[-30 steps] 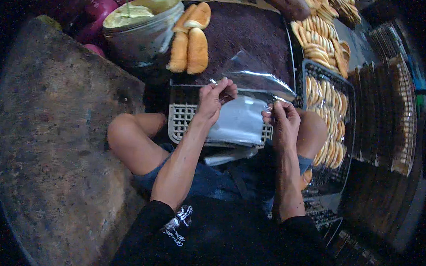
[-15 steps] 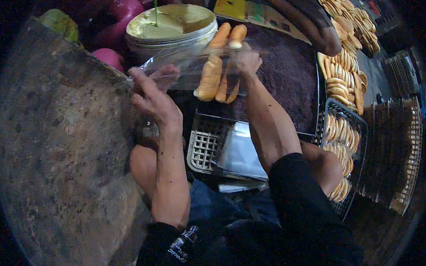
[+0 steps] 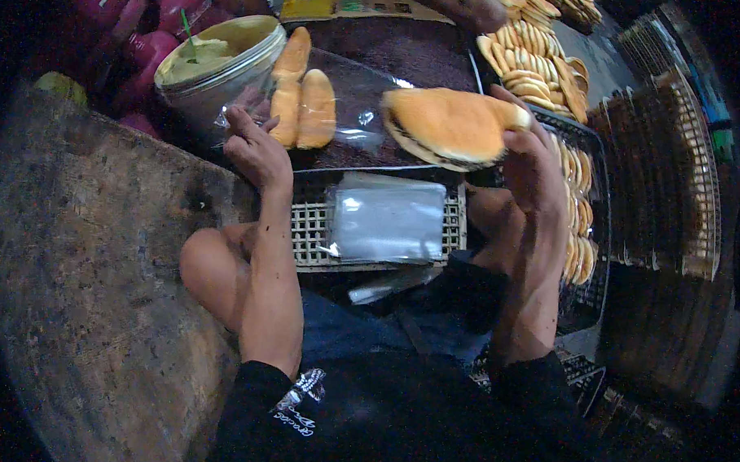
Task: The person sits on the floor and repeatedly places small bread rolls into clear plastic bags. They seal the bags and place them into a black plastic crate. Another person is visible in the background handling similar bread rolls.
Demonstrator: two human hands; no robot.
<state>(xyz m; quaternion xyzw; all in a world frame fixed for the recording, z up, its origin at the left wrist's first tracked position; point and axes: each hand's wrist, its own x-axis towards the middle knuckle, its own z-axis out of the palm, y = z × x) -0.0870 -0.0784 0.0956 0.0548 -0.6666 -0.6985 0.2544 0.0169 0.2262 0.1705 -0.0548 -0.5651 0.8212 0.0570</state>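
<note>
My left hand (image 3: 259,152) is closed on a clear plastic bag (image 3: 362,121) at its left end. Elongated golden bread rolls (image 3: 317,109) lie in or under the bag, just right of my fingers; which of the two I cannot tell. My right hand (image 3: 534,159), raised on the right, grips golden flat bread (image 3: 451,124) by its right end. That bread is blurred, with a dark lower edge, and looks like more than one piece. Below and between my hands lies a stack of clear plastic bags (image 3: 391,222) on a cream slatted crate (image 3: 309,229).
A white bucket (image 3: 228,83) of pale green cream with a green-handled utensil stands at the back left. Behind the rolls is a dark, grainy surface (image 3: 376,48). Piled flat breads (image 3: 527,61) and a black crate (image 3: 603,198) are on the right. A worn wooden board (image 3: 124,263) lies left.
My right hand has moved right, away from the rolls, and now holds up the flat bread. The left hand has stayed by the bag. The view has shifted to the right.
</note>
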